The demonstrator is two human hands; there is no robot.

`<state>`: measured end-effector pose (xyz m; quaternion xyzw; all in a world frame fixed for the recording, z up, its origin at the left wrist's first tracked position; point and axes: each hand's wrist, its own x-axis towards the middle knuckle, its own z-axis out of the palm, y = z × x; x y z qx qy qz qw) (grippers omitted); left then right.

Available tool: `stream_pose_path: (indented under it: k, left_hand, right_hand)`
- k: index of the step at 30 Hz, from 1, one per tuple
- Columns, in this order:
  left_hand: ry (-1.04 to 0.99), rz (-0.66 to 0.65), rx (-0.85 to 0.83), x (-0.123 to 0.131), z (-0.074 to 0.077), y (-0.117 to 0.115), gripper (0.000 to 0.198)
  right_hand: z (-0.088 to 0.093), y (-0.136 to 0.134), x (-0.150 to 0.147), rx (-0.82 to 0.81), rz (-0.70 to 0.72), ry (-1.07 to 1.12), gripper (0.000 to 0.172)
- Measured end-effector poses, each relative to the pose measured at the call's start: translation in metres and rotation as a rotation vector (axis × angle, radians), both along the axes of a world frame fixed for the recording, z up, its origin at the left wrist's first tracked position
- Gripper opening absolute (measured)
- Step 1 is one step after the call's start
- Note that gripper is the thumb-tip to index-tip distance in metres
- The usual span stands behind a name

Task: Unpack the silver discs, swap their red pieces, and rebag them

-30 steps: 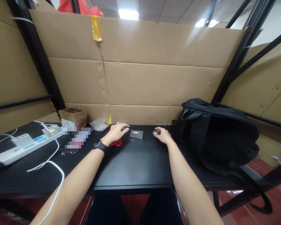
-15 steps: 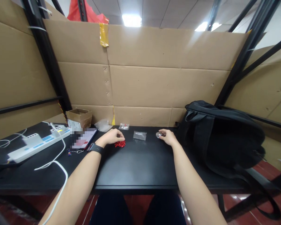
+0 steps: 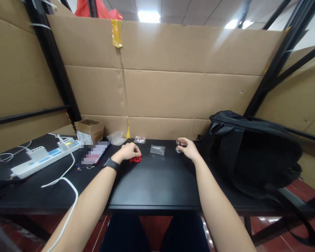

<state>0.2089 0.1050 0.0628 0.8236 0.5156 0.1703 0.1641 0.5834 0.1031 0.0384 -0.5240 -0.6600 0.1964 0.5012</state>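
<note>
My left hand (image 3: 130,151), with a dark watch on its wrist, rests at a small pile of red cord (image 3: 135,159). Its fingers are closed and pinch down at the top of the pile. On the right, my right hand (image 3: 189,149) grips a small round shiny piece (image 3: 177,142) between thumb and fingers. A second round glint shows just below it, by the thumb; whether this is a separate piece I cannot tell. Between the hands a small clear plastic bag (image 3: 157,150) lies flat on the black table (image 3: 154,185).
Toward the back lie another small clear bag (image 3: 140,140) and a crumpled translucent bag (image 3: 117,138). At left are a cardboard box (image 3: 90,129), a phone (image 3: 96,154) and a white power strip (image 3: 46,159) with cables. A black backpack (image 3: 254,154) stands at right.
My right hand has raised and tilted the round shiny piece, its fingers spread a little wider. My left hand stays at the red cord. The view has shifted slightly.
</note>
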Motion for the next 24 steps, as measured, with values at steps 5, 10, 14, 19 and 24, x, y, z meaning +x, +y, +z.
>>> stream_pose_path:
  k: [5, 10, 14, 19, 24]
  left_hand:
    - [-0.235, -0.061, 0.087, 0.007, 0.005, -0.006, 0.026]
    - [-0.589, -0.174, 0.083, 0.031, 0.013, -0.007, 0.032]
    - [-0.652, -0.156, 0.037, 0.062, 0.021, -0.004, 0.033]
    - [-0.801, -0.144, 0.082, 0.093, 0.012, -0.011, 0.034]
    - [-0.817, -0.125, 0.06, 0.1, 0.004, -0.027, 0.032]
  right_hand:
    - [0.013, -0.012, -0.01, 0.01, 0.096, 0.126, 0.047]
    - [0.022, -0.023, -0.016, -0.013, 0.168, 0.222, 0.056]
    - [0.025, -0.029, -0.027, -0.009, 0.183, 0.268, 0.056]
    - [0.028, -0.035, -0.048, -0.004, 0.298, 0.313, 0.054]
    - [0.031, -0.044, -0.069, -0.051, 0.447, 0.329, 0.056]
